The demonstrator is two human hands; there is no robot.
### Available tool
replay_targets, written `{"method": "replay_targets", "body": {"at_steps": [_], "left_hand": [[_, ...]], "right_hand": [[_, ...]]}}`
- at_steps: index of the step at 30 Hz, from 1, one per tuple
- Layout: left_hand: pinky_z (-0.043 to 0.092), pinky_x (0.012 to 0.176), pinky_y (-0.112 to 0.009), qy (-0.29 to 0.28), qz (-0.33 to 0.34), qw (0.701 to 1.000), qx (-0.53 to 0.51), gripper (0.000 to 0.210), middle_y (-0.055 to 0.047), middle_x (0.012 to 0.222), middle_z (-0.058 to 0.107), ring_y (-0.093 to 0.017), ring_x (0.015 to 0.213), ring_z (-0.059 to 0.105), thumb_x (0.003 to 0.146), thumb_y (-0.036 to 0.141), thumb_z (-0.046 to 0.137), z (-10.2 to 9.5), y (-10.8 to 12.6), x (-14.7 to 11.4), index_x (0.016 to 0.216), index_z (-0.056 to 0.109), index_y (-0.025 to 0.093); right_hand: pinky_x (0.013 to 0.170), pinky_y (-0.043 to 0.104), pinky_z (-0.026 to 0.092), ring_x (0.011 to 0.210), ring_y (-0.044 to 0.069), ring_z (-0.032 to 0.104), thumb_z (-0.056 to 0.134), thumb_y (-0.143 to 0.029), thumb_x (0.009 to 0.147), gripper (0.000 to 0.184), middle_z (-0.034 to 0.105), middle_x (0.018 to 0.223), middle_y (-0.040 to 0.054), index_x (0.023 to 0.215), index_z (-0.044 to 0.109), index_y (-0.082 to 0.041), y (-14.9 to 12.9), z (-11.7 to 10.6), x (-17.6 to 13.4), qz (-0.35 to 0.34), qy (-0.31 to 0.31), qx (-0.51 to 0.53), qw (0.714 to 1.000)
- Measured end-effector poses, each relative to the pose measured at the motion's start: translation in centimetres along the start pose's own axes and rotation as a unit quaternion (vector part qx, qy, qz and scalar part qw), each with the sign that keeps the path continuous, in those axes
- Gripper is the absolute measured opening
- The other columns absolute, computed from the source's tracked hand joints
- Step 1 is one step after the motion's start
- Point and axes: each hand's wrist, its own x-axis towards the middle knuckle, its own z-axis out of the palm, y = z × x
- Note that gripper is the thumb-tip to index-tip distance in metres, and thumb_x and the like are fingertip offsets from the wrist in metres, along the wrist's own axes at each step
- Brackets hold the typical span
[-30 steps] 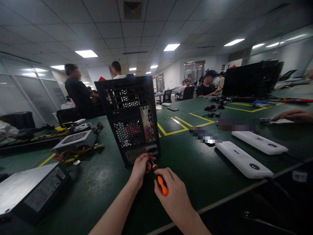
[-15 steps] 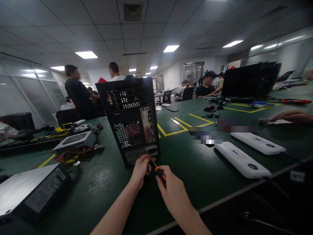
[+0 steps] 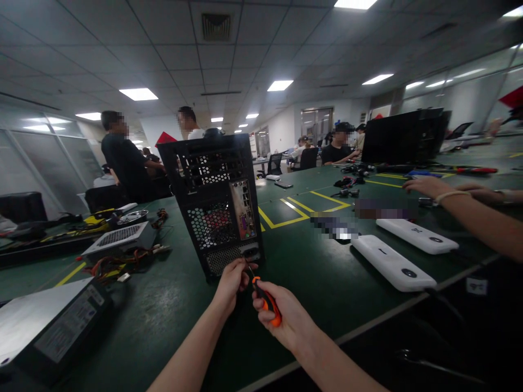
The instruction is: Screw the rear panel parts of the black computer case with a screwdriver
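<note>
A black computer case (image 3: pixel 186 188) stands upright on the green table, its rear panel facing me. My right hand (image 3: pixel 281 310) is closed round the orange and black handle of a screwdriver (image 3: pixel 267 301). The screwdriver's thin shaft points up and away toward the bottom edge of the rear panel, just below the power socket. My left hand (image 3: pixel 232 280) is beside the shaft's tip with its fingers pinched together at the case's lower edge. Whatever lies between those fingertips is too small and dark to make out.
A loose power supply (image 3: pixel 116 239) with cables and a larger silver one (image 3: pixel 49 326) lie on the left. White power banks (image 3: pixel 392 263) rest on the right. Another person's arm (image 3: pixel 469 209) reaches in from the right, near a dark monitor (image 3: pixel 400 136).
My right hand has shifted its grip, so more of the screwdriver's handle shows. The left hand stays at the case's bottom edge. Another person's arm has come in at the right.
</note>
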Motion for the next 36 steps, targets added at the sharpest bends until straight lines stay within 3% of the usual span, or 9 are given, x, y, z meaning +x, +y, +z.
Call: {"method": "replay_targets", "body": {"at_steps": [8, 14, 19, 23, 28, 32, 36], "left_hand": [[0.017, 0.032, -0.015, -0.008, -0.034, 0.998, -0.050, 0.028, -0.006, 0.073, 0.061, -0.002, 0.036, 0.034, 0.066, 0.026, 0.048, -0.1, 0.0, 0.2, 0.087, 0.058, 0.009], [0.020, 0.033, -0.015, 0.003, -0.028, 0.997, -0.067, 0.029, -0.002, 0.059, 0.056, -0.003, 0.037, 0.034, 0.065, 0.026, 0.049, 0.1, -0.2, 0.1, 0.086, 0.060, 0.008], [0.018, 0.033, -0.015, 0.001, -0.034, 0.998, -0.056, 0.027, 0.004, 0.040, 0.042, -0.004, 0.034, 0.032, 0.066, 0.026, 0.049, 0.0, -0.2, 0.2, 0.082, 0.061, 0.009], [0.023, 0.034, -0.014, 0.015, -0.016, 0.998, -0.058, 0.024, 0.001, 0.050, 0.051, -0.003, 0.036, 0.034, 0.065, 0.023, 0.049, -0.1, -0.3, 0.3, 0.080, 0.061, 0.009], [0.023, 0.033, -0.015, 0.000, -0.029, 0.997, -0.074, 0.025, -0.002, 0.065, 0.058, -0.002, 0.037, 0.034, 0.066, 0.025, 0.050, -0.1, -0.4, 0.3, 0.084, 0.059, 0.011], [0.019, 0.032, -0.015, 0.000, -0.031, 0.998, -0.063, 0.027, 0.001, 0.052, 0.051, -0.003, 0.035, 0.032, 0.066, 0.026, 0.049, -0.1, -0.2, 0.2, 0.084, 0.060, 0.009], [0.022, 0.033, -0.015, 0.001, -0.023, 0.997, -0.068, 0.028, -0.002, 0.059, 0.055, -0.003, 0.037, 0.034, 0.065, 0.025, 0.049, -0.2, -0.3, 0.4, 0.085, 0.060, 0.009]], "right_hand": [[0.032, 0.008, 0.028, 0.039, 0.001, 0.040, 0.039, -0.022, 0.084, 0.016, 0.045, 0.055, -0.0031, 0.076, 0.048, -0.012, 0.6, 0.7, -0.2, 0.080, 0.003, 0.149, 0.986], [0.028, 0.007, 0.019, 0.035, 0.000, 0.036, 0.041, -0.021, 0.083, 0.014, 0.044, 0.055, -0.0030, 0.076, 0.049, -0.012, 1.0, 1.0, -0.1, 0.078, -0.001, 0.197, 0.977], [0.031, 0.007, 0.026, 0.037, 0.000, 0.039, 0.040, -0.022, 0.083, 0.017, 0.045, 0.055, -0.0020, 0.075, 0.050, -0.011, 1.2, 1.0, 0.0, 0.090, -0.006, 0.217, 0.972], [0.031, 0.009, 0.026, 0.035, 0.001, 0.037, 0.036, -0.026, 0.085, 0.026, 0.044, 0.051, -0.0014, 0.075, 0.052, -0.008, 1.4, 1.1, 0.1, 0.115, -0.020, 0.211, 0.970], [0.030, 0.007, 0.022, 0.037, 0.000, 0.037, 0.042, -0.019, 0.082, 0.012, 0.047, 0.056, -0.0011, 0.076, 0.050, -0.012, 1.3, 1.2, 0.1, 0.097, -0.019, 0.224, 0.970], [0.032, 0.008, 0.027, 0.037, 0.001, 0.038, 0.040, -0.023, 0.084, 0.017, 0.046, 0.056, -0.0019, 0.077, 0.050, -0.011, 1.4, 1.0, 0.2, 0.095, -0.030, 0.231, 0.968], [0.030, 0.008, 0.025, 0.036, 0.001, 0.035, 0.035, -0.025, 0.085, 0.025, 0.044, 0.053, -0.0013, 0.079, 0.051, -0.008, 1.5, 0.8, 0.3, 0.110, -0.047, 0.227, 0.966]]}}
